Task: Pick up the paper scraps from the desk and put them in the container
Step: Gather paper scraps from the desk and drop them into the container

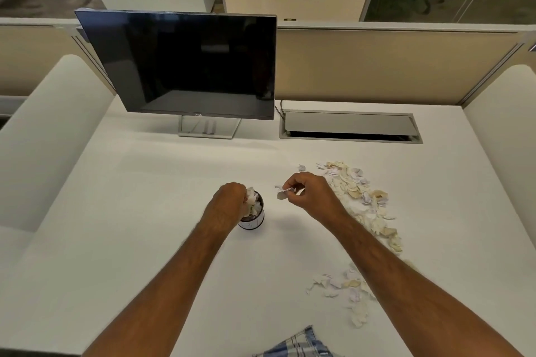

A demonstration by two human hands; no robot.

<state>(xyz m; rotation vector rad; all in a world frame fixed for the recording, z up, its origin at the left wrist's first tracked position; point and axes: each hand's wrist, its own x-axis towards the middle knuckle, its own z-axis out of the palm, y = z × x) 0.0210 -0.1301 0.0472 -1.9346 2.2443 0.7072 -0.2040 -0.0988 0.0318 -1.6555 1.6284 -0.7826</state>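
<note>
A small round container [255,222] with a dark rim stands on the white desk [145,211], stuffed with white paper. My left hand [229,203] is at its mouth, fingers curled on a wad of paper scraps [251,198] there. Just right of the container, my right hand [307,193] pinches a few small scraps [282,191] above the desk. A long heap of cream and white paper scraps [362,197] lies to the right of that hand. A smaller scatter of scraps [345,290] lies nearer me, beside my right forearm.
A dark monitor [185,64] on a stand occupies the back left of the desk. A grey cable hatch [349,127] is set into the desk at the back right. Beige partition panels [391,64] close off the far side. A single stray scrap [301,167] lies behind my right hand.
</note>
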